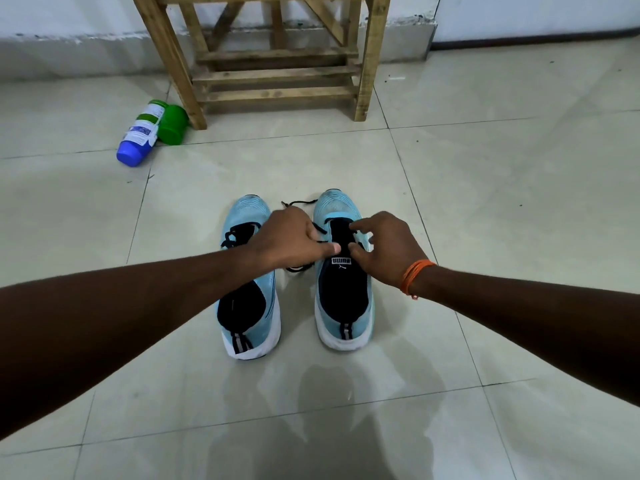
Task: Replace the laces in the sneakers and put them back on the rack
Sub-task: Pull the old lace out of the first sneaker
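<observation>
Two light blue sneakers with white soles stand side by side on the tiled floor, heels toward me. The left sneaker (250, 306) has a black lace threaded over its tongue. Both hands are over the right sneaker (343, 299), at its black tongue. My left hand (291, 239) is closed around a black lace (300, 202), whose free end lies between the toes. My right hand (384, 247) pinches at the eyelets on the shoe's right side; what its fingertips hold is hidden. A wooden rack (277, 64) stands against the far wall.
A blue-capped bottle (140, 135) lies on its side by the rack's left leg, with a green cup (172, 124) next to it. An orange thread band (415, 275) circles my right wrist. Pale floor tiles (502, 202) surround the shoes.
</observation>
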